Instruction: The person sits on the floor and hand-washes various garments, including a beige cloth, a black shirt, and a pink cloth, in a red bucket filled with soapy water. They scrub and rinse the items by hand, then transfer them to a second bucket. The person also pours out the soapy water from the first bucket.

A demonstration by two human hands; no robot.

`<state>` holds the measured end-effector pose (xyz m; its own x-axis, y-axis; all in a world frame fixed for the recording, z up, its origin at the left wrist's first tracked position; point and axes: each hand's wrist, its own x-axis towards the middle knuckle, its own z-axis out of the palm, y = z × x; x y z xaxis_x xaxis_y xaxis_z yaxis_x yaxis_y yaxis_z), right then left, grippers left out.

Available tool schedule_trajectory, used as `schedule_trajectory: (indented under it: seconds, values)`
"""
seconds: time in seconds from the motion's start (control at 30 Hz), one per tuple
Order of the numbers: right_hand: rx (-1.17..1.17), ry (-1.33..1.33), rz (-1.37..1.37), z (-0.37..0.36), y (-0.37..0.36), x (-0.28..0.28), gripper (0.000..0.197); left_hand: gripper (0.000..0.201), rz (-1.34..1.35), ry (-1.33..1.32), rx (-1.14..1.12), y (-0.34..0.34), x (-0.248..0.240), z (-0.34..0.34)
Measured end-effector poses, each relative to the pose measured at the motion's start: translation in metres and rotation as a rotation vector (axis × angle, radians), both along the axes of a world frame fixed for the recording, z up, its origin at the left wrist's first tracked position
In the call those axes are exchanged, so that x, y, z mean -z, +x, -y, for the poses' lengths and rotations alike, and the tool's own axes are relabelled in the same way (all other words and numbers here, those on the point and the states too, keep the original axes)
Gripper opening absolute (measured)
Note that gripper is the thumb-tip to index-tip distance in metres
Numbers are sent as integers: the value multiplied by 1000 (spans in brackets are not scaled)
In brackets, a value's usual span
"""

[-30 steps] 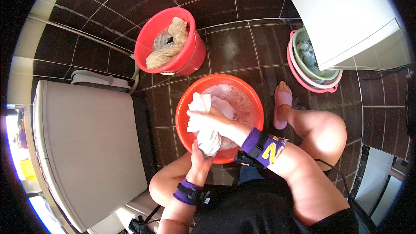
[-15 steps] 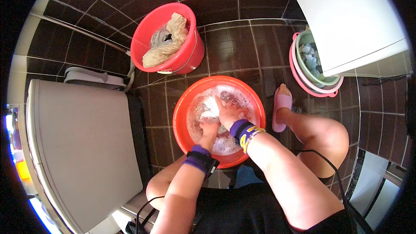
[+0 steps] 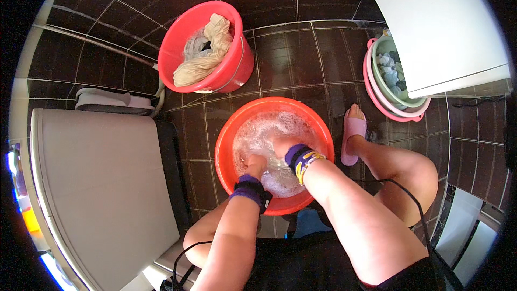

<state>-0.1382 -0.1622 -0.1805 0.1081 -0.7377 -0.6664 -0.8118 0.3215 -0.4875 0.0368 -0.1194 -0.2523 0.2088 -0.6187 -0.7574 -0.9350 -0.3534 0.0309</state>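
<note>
An orange-red basin [image 3: 327, 148] of foamy water [image 3: 293, 124] stands on the floor between my legs. My left hand [image 3: 256, 163] reaches into its left side, fingers under the suds. My right hand [image 3: 284, 144] dips in near the middle, and its fingers are also hidden by foam. The two hands are a short way apart. Whatever lies under the water between them cannot be made out. Purple bands circle both wrists.
A pink-red bucket [image 3: 245, 70] holding twisted beige cloth [image 3: 215, 48] stands at the far left. Stacked tubs [image 3: 371, 83] with pale cloths sit at the right, partly beneath a white cabinet [image 3: 441, 27]. A grey-white appliance [image 3: 102, 178] flanks my left. My slippered foot [image 3: 354, 129] rests right of the basin.
Both hands have sunk deeper into the water. The white cloth that showed between them has gone under the foam. The view has shifted slightly.
</note>
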Motion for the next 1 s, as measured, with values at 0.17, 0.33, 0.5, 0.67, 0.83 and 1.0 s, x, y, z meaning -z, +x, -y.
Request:
schedule_trajectory:
  seconds: [0.17,0.33,0.5,0.67,0.83,1.0]
  values:
    - [103,-155,80,9,-24,33,36,45,-351,-285,-467,-5,-42,6]
    - [91,-98,331,16,2,-50,39,85,-582,-310,-103,-5,-149,-12]
    - [428,335,1225,-17,-13,-160,34,64,-851,-268,147,-9,-158,-21]
    - [305,229,1265,-33,-40,-248,35,51,-832,-710,86,-13,-163,-29]
    - [195,95,1345,-31,-85,-283,58,43,-1042,-795,-185,-28,-242,-16]
    - [-41,-129,926,-16,-134,-265,62,47,-1106,-466,-101,-28,-306,6]
